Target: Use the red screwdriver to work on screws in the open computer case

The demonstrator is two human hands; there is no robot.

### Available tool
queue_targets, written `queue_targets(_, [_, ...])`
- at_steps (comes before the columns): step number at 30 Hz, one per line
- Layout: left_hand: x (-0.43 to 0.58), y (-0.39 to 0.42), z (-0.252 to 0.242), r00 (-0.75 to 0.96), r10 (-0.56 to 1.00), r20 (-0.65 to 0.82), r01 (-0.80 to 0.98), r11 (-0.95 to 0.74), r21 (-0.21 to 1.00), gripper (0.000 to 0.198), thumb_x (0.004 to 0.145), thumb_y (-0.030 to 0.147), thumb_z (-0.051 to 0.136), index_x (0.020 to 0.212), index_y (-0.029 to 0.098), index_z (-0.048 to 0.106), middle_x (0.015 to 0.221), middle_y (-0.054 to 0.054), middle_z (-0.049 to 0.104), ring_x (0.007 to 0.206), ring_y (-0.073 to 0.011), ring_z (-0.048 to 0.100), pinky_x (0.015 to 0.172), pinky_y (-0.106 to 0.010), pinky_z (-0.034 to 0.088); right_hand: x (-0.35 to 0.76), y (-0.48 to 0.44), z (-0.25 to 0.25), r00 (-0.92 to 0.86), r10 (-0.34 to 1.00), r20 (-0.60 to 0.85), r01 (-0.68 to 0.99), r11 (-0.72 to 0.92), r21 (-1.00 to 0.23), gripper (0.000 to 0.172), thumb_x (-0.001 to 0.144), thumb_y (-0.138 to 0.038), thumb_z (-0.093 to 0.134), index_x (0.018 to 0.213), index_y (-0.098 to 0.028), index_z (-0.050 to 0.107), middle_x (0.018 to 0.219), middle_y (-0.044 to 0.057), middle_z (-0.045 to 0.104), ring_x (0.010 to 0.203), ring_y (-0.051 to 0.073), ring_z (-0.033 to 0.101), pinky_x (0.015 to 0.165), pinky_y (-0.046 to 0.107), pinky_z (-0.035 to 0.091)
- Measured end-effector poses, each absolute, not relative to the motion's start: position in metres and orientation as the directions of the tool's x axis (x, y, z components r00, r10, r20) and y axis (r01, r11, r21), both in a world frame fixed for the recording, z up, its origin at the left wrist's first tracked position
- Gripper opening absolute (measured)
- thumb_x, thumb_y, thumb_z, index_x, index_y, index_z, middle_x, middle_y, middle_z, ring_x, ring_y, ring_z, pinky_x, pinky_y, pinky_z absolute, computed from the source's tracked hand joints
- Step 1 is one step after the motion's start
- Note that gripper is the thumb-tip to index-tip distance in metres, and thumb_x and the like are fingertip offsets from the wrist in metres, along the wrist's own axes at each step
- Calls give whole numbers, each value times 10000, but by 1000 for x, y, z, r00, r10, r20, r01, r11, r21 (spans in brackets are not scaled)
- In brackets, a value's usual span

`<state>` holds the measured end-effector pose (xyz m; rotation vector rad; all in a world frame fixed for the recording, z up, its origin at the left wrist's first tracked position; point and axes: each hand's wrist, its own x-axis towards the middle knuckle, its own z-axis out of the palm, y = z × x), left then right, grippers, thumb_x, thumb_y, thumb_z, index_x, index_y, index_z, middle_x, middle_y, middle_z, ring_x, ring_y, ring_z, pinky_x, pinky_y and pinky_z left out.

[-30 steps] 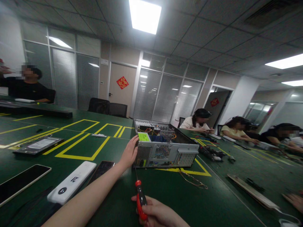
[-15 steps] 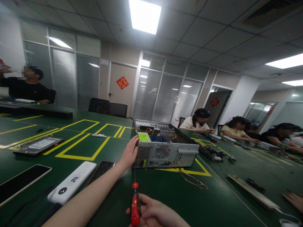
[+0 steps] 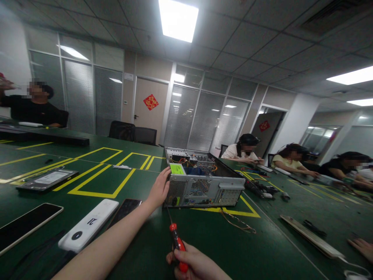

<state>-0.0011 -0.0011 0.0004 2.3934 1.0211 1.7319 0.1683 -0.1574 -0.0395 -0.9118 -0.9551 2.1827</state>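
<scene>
An open-topped computer case lies on the green table with its rear panel facing me. Inside are coloured wires and a power supply with a bright green label. My left hand grips the case at its left rear corner, fingers along the side and upper edge. A red and black screwdriver is in my right hand, with fingers and thumb closed round its handle. Its thin shaft points up and left toward the case's lower left corner; whether the tip touches the case I cannot tell.
Left of my arm are a hard drive, a phone, a white device marked 21 and a dark flat object. Glasses lie before the case. Cables and a white power strip sit rightward. Several people sit around.
My right hand has turned the screwdriver from nearly upright to tilted, its handle shifting right, with fingers more closed round it. My left hand and the case stay in place.
</scene>
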Motion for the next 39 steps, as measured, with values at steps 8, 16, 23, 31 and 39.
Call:
queue_targets(8, [0, 0, -1, 165, 507, 846, 499, -783, 372, 418, 924, 238, 289, 1338, 187, 312, 1400, -107, 354, 1323, -195, 311, 1097, -426, 279, 166, -155, -42, -621, 707, -338, -198, -558, -806, 571, 638, -529, 669, 994, -232, 337, 786, -8, 654, 390, 71, 508, 392, 189, 210])
queue_targets(16, [0, 0, -1, 167, 516, 840, 494, -781, 382, 418, 923, 241, 290, 1338, 191, 306, 1406, -107, 343, 1326, -200, 303, 1098, -436, 276, 169, -158, -34, -565, 728, -389, -205, -580, -788, 436, 728, -479, 581, 947, -237, 293, 787, 18, 672, 341, 49, 453, 375, 178, 177])
queue_targets(23, [-1, -2, 1, 171, 517, 839, 488, -784, 383, 418, 926, 245, 281, 1342, 200, 293, 1403, -110, 343, 1327, -207, 299, 1097, -456, 274, 168, -159, -40, -601, 720, -347, -191, -551, -812, 351, 687, -337, 566, 901, -218, 316, 811, 55, 678, 464, 101, 576, 419, 178, 317])
queue_targets(31, [-1, 2, -2, 165, 502, 849, 497, -786, 368, 416, 925, 246, 286, 1336, 189, 308, 1407, -109, 344, 1323, -197, 312, 1094, -429, 281, 167, -165, -6, -359, 930, -86, -478, -262, -838, 253, 695, -313, 544, 882, -226, 397, 708, -52, 517, 413, 46, 411, 356, 176, 153])
queue_targets(39, [-1, 2, -3, 164, 497, 852, 500, -786, 363, 419, 921, 240, 297, 1337, 190, 308, 1405, -114, 350, 1320, -201, 319, 1094, -435, 280, 169, -166, -4, -332, 937, -111, -496, -273, -824, 228, 726, -304, 543, 895, -222, 414, 719, -41, 522, 440, 48, 413, 379, 183, 165])
